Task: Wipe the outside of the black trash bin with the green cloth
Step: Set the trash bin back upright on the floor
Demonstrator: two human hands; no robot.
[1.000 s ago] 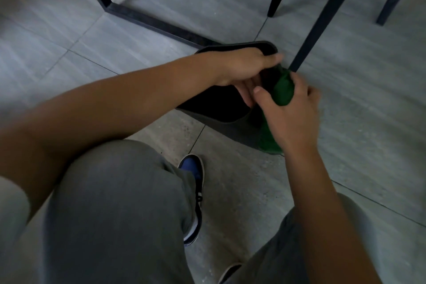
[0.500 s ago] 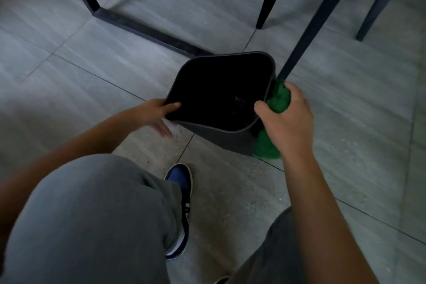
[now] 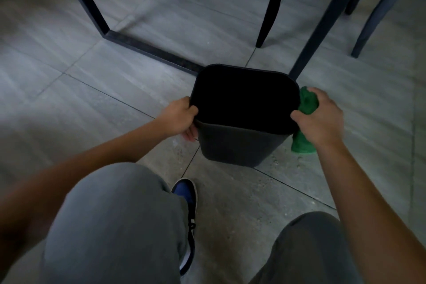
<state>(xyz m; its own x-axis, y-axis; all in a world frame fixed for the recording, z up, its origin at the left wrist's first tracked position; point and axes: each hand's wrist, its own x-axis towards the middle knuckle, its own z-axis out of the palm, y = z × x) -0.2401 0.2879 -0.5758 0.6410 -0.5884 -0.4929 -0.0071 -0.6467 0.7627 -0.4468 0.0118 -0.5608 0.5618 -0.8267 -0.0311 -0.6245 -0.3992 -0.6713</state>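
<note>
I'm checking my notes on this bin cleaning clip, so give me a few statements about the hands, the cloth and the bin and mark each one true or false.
1. The right hand grips the green cloth against the bin's right side. True.
2. The left hand rests flat on the floor. False: it holds the bin's left rim.
3. The bin stands on the floor with its open top facing up. True.
4. The cloth lies inside the bin. False: it is outside, beside the right wall.
5. A blue shoe shows near the left knee. True.
</note>
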